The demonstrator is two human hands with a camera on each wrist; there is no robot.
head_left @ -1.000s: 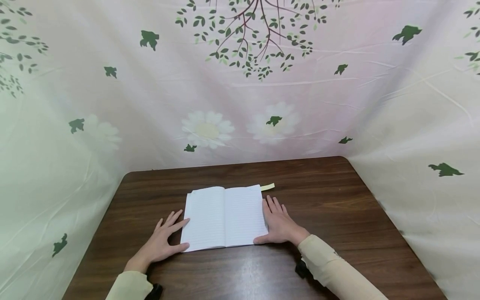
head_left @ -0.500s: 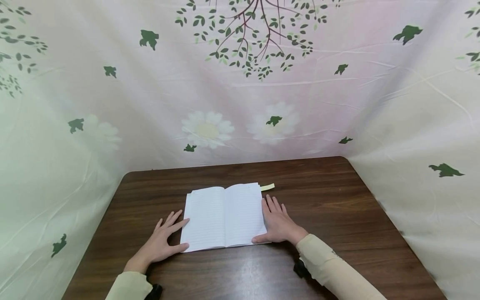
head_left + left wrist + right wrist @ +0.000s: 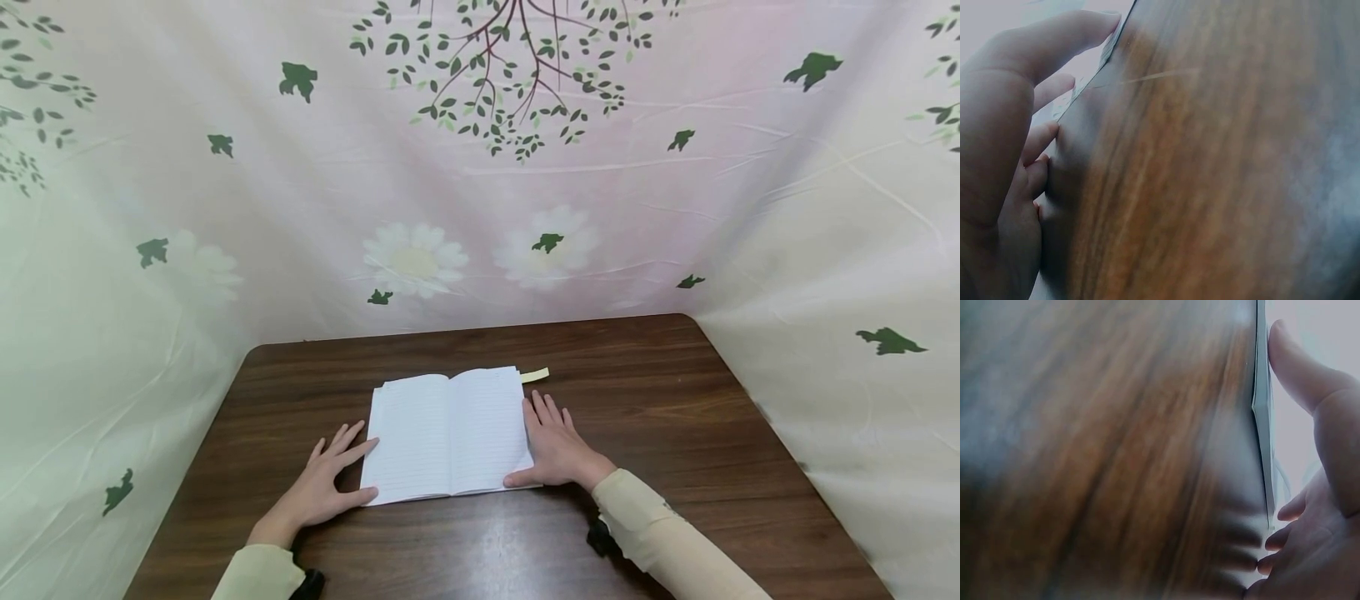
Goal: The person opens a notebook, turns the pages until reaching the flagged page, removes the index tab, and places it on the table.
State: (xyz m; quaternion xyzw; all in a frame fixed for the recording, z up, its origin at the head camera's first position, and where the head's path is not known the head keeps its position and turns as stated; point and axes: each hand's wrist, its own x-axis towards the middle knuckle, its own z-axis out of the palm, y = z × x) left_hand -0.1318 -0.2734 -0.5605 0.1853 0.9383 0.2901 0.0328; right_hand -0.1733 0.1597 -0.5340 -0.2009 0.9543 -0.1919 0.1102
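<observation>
An open notebook [image 3: 412, 442] with lined white pages lies on the brown wooden table. My left hand [image 3: 322, 483] rests at its left side, fingers spread, thumb and index tip on the left page's edge. In the left wrist view that thumb [image 3: 1072, 37] lies over the notebook's edge. At the right side my right hand [image 3: 558, 450] lies with straight fingers along the page edge and the thumb on the lower right corner. The right page bulges upward slightly near the spine. In the right wrist view the thumb [image 3: 1304, 369] presses beside the thin notebook edge [image 3: 1262, 394].
A pale yellow strip [image 3: 535, 376] sticks out beyond the notebook's top right corner. The table [image 3: 675, 400] ends at a fabric backdrop [image 3: 480, 208] printed with leaves, birds and flowers, which also hangs on both sides. Dark wrist straps [image 3: 600, 538] show below the sleeves.
My right hand has slid slightly left along with the right page's outer edge, and that page now arches a little. The left hand stays where it was.
</observation>
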